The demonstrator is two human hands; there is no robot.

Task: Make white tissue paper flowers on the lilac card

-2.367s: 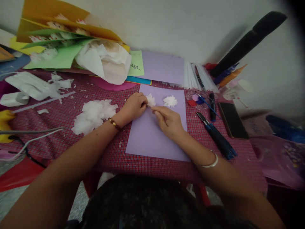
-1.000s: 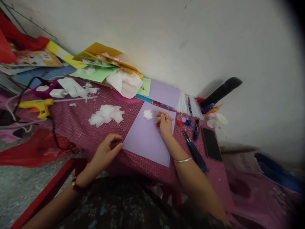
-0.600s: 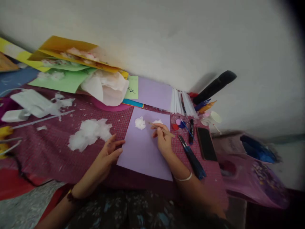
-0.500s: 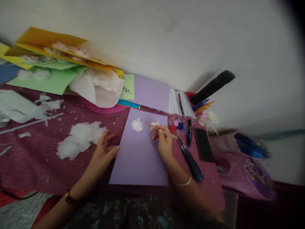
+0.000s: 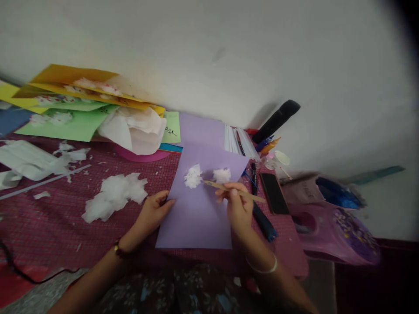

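Observation:
In the head view, a purple paper sheet (image 5: 196,222) lies before me, its far right corner over other things. Two crumpled white tissue tufts sit on it, a left tuft (image 5: 193,176) and a right tuft (image 5: 222,175). My left hand (image 5: 156,212) grips the sheet's left edge, thumb on top. Between the fingers of my right hand (image 5: 238,208) is a flat wooden stick (image 5: 214,185), closed in a pinch. The stick's tip is at the lower right of the left tuft; whether they touch I cannot tell.
Left of the sheet lies a pile of white tissue (image 5: 113,196). Green and yellow cards (image 5: 73,126) are stacked at the back left. A dark-blue-handled tool (image 5: 264,222), a black marker (image 5: 254,179) and a phone (image 5: 275,194) lie on the right. White sticks (image 5: 231,140) stand near the wall.
My left hand has closed on the sheet's edge, and the sheet's far end has shifted right. The stick's tip has gone from the right tuft to beside the left one.

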